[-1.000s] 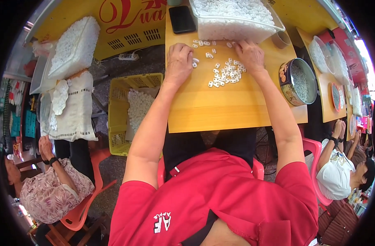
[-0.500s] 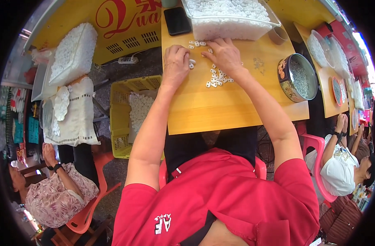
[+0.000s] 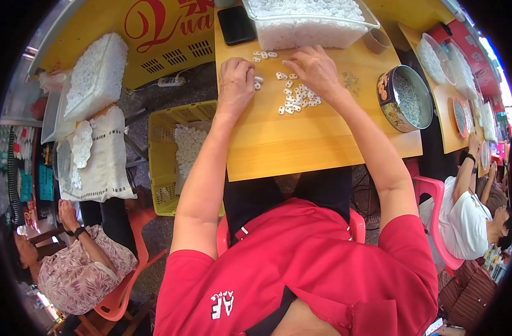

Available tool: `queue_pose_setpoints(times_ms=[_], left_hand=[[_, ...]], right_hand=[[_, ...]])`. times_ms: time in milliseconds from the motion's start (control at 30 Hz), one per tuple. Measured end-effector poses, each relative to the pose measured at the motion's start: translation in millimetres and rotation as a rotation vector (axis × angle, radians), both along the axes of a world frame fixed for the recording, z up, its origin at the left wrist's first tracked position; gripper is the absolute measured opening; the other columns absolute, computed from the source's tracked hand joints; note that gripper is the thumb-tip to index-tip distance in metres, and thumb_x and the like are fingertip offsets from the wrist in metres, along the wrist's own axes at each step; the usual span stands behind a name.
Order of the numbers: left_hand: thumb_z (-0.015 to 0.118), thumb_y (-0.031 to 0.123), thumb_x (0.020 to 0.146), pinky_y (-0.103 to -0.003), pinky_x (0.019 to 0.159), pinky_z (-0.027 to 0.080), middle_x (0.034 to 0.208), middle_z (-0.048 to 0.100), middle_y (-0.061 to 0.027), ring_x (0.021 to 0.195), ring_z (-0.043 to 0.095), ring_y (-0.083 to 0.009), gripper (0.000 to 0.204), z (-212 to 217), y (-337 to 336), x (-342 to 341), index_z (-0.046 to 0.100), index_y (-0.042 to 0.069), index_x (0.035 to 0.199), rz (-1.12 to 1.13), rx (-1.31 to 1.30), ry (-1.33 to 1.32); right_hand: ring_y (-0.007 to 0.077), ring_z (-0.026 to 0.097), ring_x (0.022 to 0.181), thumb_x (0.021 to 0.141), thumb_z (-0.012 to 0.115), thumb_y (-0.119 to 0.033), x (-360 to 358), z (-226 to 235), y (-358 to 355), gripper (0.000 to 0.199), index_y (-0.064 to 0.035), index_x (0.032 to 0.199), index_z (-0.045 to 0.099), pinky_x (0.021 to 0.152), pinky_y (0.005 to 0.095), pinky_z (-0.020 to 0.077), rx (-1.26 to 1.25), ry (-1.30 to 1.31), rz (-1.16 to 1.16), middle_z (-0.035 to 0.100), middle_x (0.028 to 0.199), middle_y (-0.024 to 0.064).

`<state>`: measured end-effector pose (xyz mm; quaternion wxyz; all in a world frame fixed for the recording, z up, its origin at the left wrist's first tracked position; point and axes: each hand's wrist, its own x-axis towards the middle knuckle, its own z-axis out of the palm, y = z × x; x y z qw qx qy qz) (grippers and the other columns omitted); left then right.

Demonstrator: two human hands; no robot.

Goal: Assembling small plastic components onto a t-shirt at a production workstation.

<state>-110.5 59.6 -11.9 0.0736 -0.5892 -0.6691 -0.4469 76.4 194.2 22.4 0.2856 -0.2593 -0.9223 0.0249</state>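
My left hand (image 3: 237,84) rests on the yellow wooden table (image 3: 256,151), its fingers curled together beside a few white plastic pieces (image 3: 258,83). What they hold, if anything, is hidden. Across from it, my right hand (image 3: 316,68) reaches over the table in front of the clear box, thumb and fingers drawn together above some pieces; a small white bit seems to show at the fingertips. Below it lies a loose pile of small white two-holed pieces (image 3: 300,97). A short group of white pieces (image 3: 265,55) sits farther back, between both hands.
A clear box (image 3: 312,35) heaped with white pieces stands at the back, beside a black phone (image 3: 237,26) and a small cup (image 3: 375,41). Tiny metal parts (image 3: 351,83) lie near a round tin (image 3: 394,119) of metal bits. A yellow crate (image 3: 165,173) stands left; people sit at both sides.
My right hand has drawn a little to the right, uncovering a few white pieces near its fingertips. My left hand stays by its pieces. The whole view has shifted slightly.
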Motion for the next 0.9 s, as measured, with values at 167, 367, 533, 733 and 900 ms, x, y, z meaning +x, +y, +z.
queue_pose_setpoints(times_ms=[167, 367, 533, 733, 900], left_hand=[[0.063, 0.005, 0.089, -0.042, 0.089, 0.047, 0.101, 0.064, -0.0129, 0.101, 0.057, -0.0338, 0.007, -3.8, 0.6, 0.3, 0.068, 0.001, 0.093, 0.002, 0.009, -0.004], [0.064, 0.004, 0.089, -0.042, 0.09, 0.047, 0.101, 0.063, -0.0132, 0.101, 0.057, -0.0344, 0.007, -3.7, -1.4, -0.1, 0.068, 0.001, 0.094, 0.001, 0.004, -0.009], [0.064, 0.003, 0.088, -0.042, 0.089, 0.046, 0.1, 0.063, -0.0135, 0.1, 0.057, -0.0346, 0.006, -3.1, -1.5, -0.8, 0.067, 0.001, 0.093, -0.004, 0.014, -0.015], [0.064, 0.003, 0.086, -0.044, 0.089, 0.046, 0.101, 0.062, -0.0131, 0.1, 0.056, -0.0349, 0.006, -2.6, 0.7, 1.1, 0.067, 0.001, 0.091, -0.008, 0.022, -0.004], [0.063, 0.004, 0.087, -0.044, 0.089, 0.046, 0.099, 0.063, -0.0138, 0.099, 0.057, -0.0351, 0.007, 0.5, -0.4, 1.7, 0.068, 0.001, 0.092, 0.001, 0.021, 0.006]], right_hand=[[0.0291, 0.059, 0.102, 0.083, 0.078, -0.04, -7.2, -1.8, -12.4, 0.032, -0.0099, 0.094, 0.076, 0.085, 0.0404, 0.052, 0.017, -0.061, -0.011, 0.068, 0.104, 0.0061], [0.028, 0.059, 0.1, 0.079, 0.08, -0.043, 1.0, 11.8, -15.5, 0.036, -0.0104, 0.093, 0.076, 0.086, 0.0391, 0.0516, -0.006, -0.137, 0.037, 0.067, 0.096, 0.0054], [0.0284, 0.062, 0.097, 0.081, 0.078, -0.04, -15.9, 8.6, -9.8, 0.03, -0.0135, 0.095, 0.076, 0.083, 0.0401, 0.0526, -0.033, -0.06, 0.037, 0.068, 0.092, 0.0064], [0.031, 0.07, 0.082, 0.091, 0.067, -0.028, -56.0, -2.7, -8.2, 0.014, -0.0165, 0.097, 0.074, 0.069, 0.0434, 0.0548, 0.006, 0.011, 0.061, 0.073, 0.084, 0.0097], [0.0331, 0.072, 0.076, 0.092, 0.063, -0.029, -75.6, -3.9, -6.9, 0.016, -0.0156, 0.091, 0.073, 0.065, 0.0453, 0.0554, 0.0, -0.175, 0.043, 0.072, 0.076, 0.0135]])
